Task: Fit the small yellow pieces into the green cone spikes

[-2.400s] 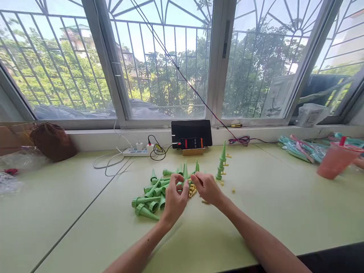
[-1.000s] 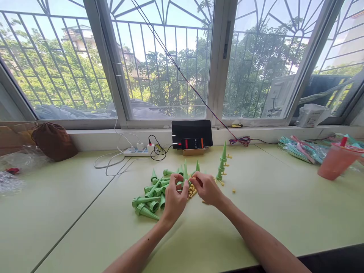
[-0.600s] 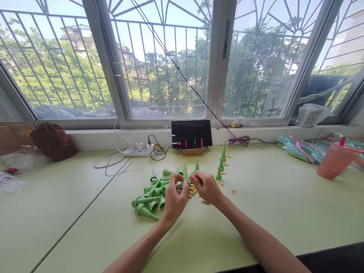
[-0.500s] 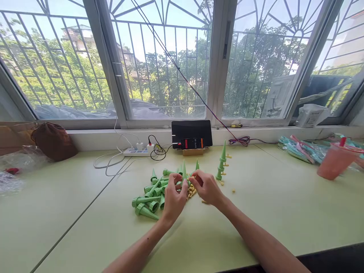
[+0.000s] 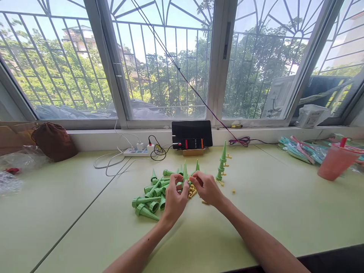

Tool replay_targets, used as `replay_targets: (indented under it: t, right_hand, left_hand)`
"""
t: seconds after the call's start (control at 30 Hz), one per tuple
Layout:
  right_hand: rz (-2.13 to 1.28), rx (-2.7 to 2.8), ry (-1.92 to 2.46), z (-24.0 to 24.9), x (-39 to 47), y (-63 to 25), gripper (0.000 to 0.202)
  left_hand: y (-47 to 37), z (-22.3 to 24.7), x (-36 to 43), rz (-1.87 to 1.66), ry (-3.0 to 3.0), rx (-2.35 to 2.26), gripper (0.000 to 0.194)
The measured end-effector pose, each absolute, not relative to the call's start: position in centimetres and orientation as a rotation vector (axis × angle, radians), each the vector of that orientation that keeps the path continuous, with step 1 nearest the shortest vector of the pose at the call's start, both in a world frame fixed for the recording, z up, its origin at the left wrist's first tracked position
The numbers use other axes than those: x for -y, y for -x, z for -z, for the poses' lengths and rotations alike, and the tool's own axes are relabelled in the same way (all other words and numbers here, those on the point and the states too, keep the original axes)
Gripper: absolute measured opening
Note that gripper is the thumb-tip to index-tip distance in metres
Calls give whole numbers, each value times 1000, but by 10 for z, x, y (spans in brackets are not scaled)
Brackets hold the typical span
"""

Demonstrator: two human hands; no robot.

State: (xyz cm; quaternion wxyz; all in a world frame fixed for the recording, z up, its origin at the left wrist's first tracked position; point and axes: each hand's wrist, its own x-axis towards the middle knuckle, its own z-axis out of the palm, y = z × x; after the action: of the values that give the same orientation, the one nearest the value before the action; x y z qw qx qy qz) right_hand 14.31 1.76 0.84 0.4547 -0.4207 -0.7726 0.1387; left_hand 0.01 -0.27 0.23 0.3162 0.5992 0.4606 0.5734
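Note:
Between my hands a green cone [image 5: 185, 171] stands upright with its tip pointing up. The fingers of my left hand [image 5: 174, 195] are wrapped round its lower part. My right hand [image 5: 207, 185] pinches a small yellow piece at the cone's right side, mostly covered by the fingertips. Several green cones [image 5: 146, 201] lie in a pile to the left of my left hand. Small yellow pieces [image 5: 192, 190] are heaped below and between the hands. To the right stands a stack of green cones [image 5: 221, 167] with yellow pieces sticking out on its right side.
A phone [image 5: 193, 144] leans on a black tablet [image 5: 192, 129] at the back. Left of it are a power strip [image 5: 138, 152] and cables. A brown bag [image 5: 54, 141] stands at the left, a pink cup [image 5: 337, 162] at the right. One loose yellow piece [image 5: 233, 191] lies right of the stack.
Both hands stay almost in place. My left hand and the upright cone have shifted very slightly to the right.

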Motion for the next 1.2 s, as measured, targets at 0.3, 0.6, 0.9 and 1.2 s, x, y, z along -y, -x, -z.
replay_targets:
  t: [0.3,0.6,0.9,1.2]
  right_hand:
    - [-354,1933,1019,-7,-18,-144,32]
    - [-334,1913,1074,-8,-18,-143,34]
    - [-384,1955,1035,-6,-18,-144,28]
    - [-326,1973,1102,-5,-20,-145,45]
  left_hand:
    - [0,-2,3,-1503,-1591,-1226,23]
    - [0,-3,3,-1501,-1560,-1213,25]
    - [1,-2,2,-1488,-1586,-1219,23]
    - [1,-2,3,-1480,-1602,-1187,24]
